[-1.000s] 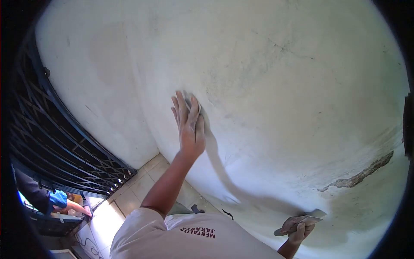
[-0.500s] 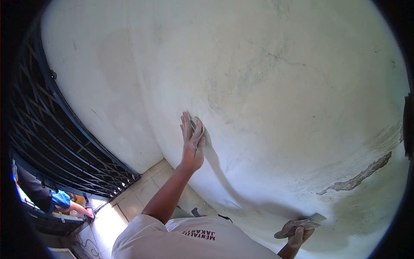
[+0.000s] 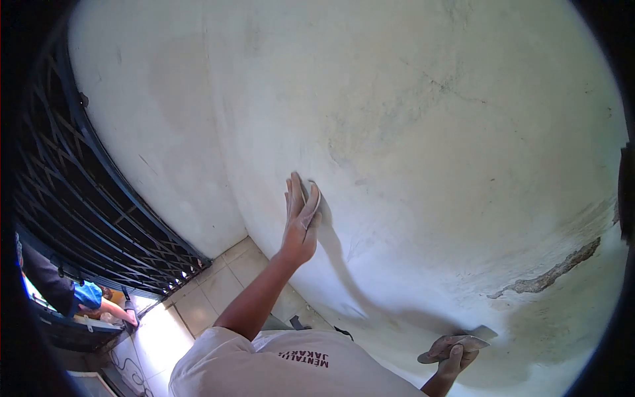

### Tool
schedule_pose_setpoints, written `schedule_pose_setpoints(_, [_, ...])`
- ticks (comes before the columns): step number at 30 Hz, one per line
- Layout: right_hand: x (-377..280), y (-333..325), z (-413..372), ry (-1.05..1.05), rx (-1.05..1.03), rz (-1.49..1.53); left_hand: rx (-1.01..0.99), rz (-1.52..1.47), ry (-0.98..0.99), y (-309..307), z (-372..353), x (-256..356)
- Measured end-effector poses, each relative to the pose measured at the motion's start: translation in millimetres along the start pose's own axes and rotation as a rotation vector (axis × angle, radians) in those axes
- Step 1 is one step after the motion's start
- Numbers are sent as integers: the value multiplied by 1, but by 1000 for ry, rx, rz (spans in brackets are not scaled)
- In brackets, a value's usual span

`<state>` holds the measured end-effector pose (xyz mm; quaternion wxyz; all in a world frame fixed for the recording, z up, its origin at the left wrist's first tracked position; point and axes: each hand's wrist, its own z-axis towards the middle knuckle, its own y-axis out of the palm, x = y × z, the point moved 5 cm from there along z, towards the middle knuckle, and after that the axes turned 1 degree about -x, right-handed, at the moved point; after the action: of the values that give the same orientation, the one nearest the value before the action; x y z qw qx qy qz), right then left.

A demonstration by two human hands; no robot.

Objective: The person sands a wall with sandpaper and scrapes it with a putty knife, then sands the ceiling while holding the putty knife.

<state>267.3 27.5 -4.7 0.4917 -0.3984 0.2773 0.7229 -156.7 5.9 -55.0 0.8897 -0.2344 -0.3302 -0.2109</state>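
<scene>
My left hand [image 3: 303, 221] is against the pale wall [image 3: 423, 218], dusty white, its fingers stretched upward. A thin, flat, greyish piece [image 3: 316, 198] shows between its thumb side and fingers; its kind is hard to tell. Lower right, my right hand [image 3: 455, 360] is closed around a flat, plaster-smeared scraper [image 3: 473, 342], thumb on top. The scraper's blade lies close to the wall, with a shadow beside it. Faint grey scuffs and hairline cracks mark the wall above both hands.
A rough broken strip of plaster [image 3: 552, 274] runs along the wall at right. A black folding metal gate [image 3: 99, 192] stands at left, with a person's leg [image 3: 116, 309] beyond it. Pale floor tiles [image 3: 218, 291] meet the wall's foot; a cable [image 3: 129, 370] lies at lower left.
My left hand has shifted slightly right along the wall. My right hand has moved a little left and down with the scraper. The view has shifted slightly.
</scene>
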Motion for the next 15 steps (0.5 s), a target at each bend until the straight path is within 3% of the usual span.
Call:
schedule_pose_setpoints(7, [-1, 2, 0, 12, 58, -53, -65, 60, 46, -16, 6, 6])
schedule_pose_setpoints(11, [-3, 5, 1, 37, -1, -80, -93, 133, -32, -12, 2, 12])
schedule_pose_setpoints(15, [-4, 6, -4, 88, 26, -130, -23, -25, -32, -7, 0, 18])
